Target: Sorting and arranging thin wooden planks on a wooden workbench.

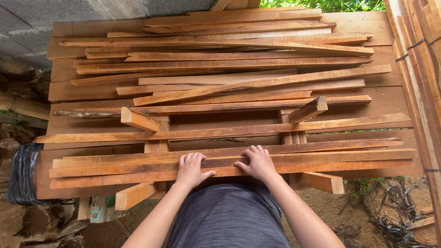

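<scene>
Long reddish-brown wooden slats point(321, 160), rough-sawn, lying flat side by side along the stack's near edge

No packages, labels, signs, screens

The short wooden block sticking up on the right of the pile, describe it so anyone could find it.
Start at the wide stack of long wooden strips. Just right of centre, above the right hand, sits the short block. Unlike the flat strips around it, it is stubby, thick and tilted upward.

Around the wood stack

A grey block wall point(55, 14) rises at the back, green leaves point(321, 4) beyond; a black plastic bundle point(23, 174) sits left, sandy ground point(349, 211) below.
</scene>
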